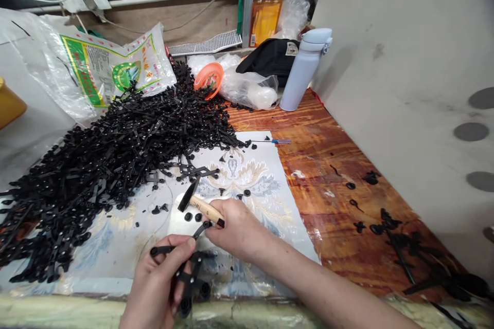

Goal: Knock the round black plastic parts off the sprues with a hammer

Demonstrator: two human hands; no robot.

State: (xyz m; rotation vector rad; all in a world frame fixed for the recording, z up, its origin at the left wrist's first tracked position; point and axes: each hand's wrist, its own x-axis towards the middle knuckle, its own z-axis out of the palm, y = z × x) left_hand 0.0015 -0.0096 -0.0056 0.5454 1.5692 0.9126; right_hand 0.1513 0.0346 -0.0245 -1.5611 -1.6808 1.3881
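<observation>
My left hand [165, 272], low in the centre, pinches a black jointed linkage [193, 272] with round ends; some of it hangs below the fingers near the table's front edge. Just right of it, my right hand [229, 223] is closed around the wooden handle of a small hammer [198, 207], whose black head points to the upper left. The fingertips of this hand are also at the linkage's upper round end. Two small black round caps [193, 217] lie under the hammer on a pale plate [175, 222]. A patterned sheet [270, 205] lies beneath.
A large heap of black linkages [127, 139] covers the left and back. Behind stand a plastic sack [127, 69], an orange dish [209, 79], clear bags and a pale blue bottle [303, 72]. A screwdriver [280, 141] lies right of the heap; black scraps [389, 226] lie at right.
</observation>
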